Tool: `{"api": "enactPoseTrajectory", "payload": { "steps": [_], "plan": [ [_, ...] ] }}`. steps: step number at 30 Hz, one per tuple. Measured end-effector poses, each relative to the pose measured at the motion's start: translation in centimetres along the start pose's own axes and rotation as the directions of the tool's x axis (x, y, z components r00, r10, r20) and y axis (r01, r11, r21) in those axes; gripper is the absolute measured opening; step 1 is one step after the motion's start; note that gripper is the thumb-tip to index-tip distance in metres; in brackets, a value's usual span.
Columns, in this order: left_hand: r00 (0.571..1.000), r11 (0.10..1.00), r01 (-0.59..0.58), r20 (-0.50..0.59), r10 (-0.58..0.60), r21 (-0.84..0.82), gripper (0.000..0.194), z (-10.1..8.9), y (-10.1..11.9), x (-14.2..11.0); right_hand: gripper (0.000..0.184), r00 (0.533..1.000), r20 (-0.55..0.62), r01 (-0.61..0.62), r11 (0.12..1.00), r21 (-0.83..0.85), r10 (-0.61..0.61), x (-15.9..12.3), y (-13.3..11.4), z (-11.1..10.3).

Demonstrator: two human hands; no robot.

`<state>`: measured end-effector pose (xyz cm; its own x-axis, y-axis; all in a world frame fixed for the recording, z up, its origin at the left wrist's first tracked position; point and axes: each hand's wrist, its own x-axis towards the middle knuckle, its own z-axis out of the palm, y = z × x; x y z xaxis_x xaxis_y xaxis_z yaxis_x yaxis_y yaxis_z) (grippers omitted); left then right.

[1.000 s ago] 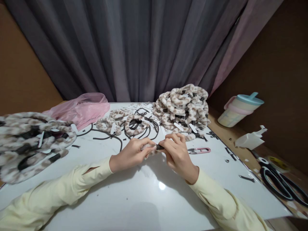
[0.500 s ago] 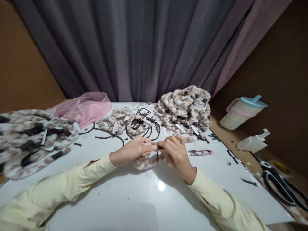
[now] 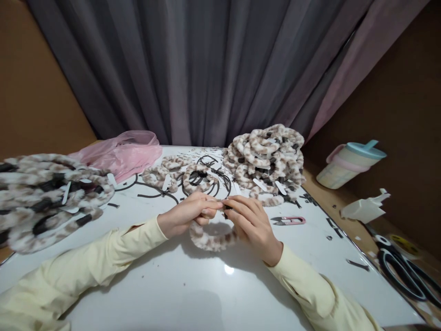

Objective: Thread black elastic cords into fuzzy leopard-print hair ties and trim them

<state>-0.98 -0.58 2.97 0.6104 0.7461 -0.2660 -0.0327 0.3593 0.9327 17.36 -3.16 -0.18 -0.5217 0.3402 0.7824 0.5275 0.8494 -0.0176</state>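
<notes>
Both hands grip one fluffy ring (image 3: 213, 240), white with brown spots, held just over the white table near its middle. My left hand (image 3: 193, 211) is closed at the ring's upper left, thumb and forefinger pinched toward the right. My right hand (image 3: 253, 223) is closed on the upper right, its fingertips meeting the left ones beside a small black piece (image 3: 227, 209) at the ring's top. The fingers hide most of that joint. Pink-handled thread snips (image 3: 288, 221) lie just right of my right hand. Behind the hands rests another spotted ring (image 3: 198, 178).
Piles of spotted rings stand at the left (image 3: 51, 197) and back right (image 3: 265, 161). Black cords (image 3: 223, 177) lie behind the hands, near a pink plastic bag (image 3: 120, 151). Along the right are a tumbler (image 3: 347, 165), a white bottle (image 3: 365, 207) and large scissors (image 3: 401, 271).
The held ring has tilted, so its lower loop shows more fully and hangs slightly lower. My fingertips have shifted around the black piece; both hands stay in nearly the same place.
</notes>
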Motion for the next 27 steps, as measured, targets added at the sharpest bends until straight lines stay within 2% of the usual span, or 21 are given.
{"api": "enactPoseTrajectory", "payload": {
  "steps": [6, 10, 13, 15, 18, 22, 24, 27],
  "plan": [
    [1.000, 0.997, 0.020, -0.022, -0.019, 0.073, 0.034, 0.3, 0.4, -0.4, 0.027, 0.993, -0.073, -0.074, 0.973, 0.219, 0.092, 0.1, 0.2, -0.1],
    [0.997, 0.982, -0.040, -0.053, 0.051, 0.182, 0.036, 0.7, 0.2, -0.5, 0.026, 0.970, -0.083, -0.189, 0.920, 0.343, 0.230, 0.6, -0.2, -0.4],
    [0.989, 0.953, -0.107, -0.064, 0.131, 0.285, 0.034, 0.9, -0.2, -0.4, 0.019, 0.914, -0.021, -0.357, 0.828, 0.432, 0.405, 0.9, -0.4, -0.5],
    [0.981, 0.912, -0.133, -0.083, 0.178, 0.389, 0.032, 1.0, -0.4, -0.4, 0.011, 0.839, 0.067, -0.503, 0.724, 0.472, 0.540, 1.0, -0.4, -0.6],
    [0.956, 0.791, -0.161, -0.107, 0.274, 0.590, 0.027, 1.2, -0.6, -0.4, 0.003, 0.710, 0.194, -0.667, 0.557, 0.496, 0.677, 1.3, -0.3, -0.8],
    [0.892, 0.558, -0.235, -0.051, 0.449, 0.795, 0.023, 1.4, -1.1, -0.4, 0.014, 0.562, 0.342, -0.783, 0.353, 0.512, 0.753, 1.8, -0.3, -1.1],
    [0.849, 0.434, -0.287, 0.018, 0.527, 0.854, 0.023, 1.3, -1.6, -0.4, 0.019, 0.513, 0.419, -0.817, 0.276, 0.506, 0.749, 2.0, -0.3, -1.2],
    [0.776, 0.195, -0.380, 0.198, 0.599, 0.904, 0.022, 0.9, -2.7, -0.4, 0.025, 0.473, 0.540, -0.859, 0.229, 0.457, 0.696, 2.1, 0.1, -1.5]
  ]
}}
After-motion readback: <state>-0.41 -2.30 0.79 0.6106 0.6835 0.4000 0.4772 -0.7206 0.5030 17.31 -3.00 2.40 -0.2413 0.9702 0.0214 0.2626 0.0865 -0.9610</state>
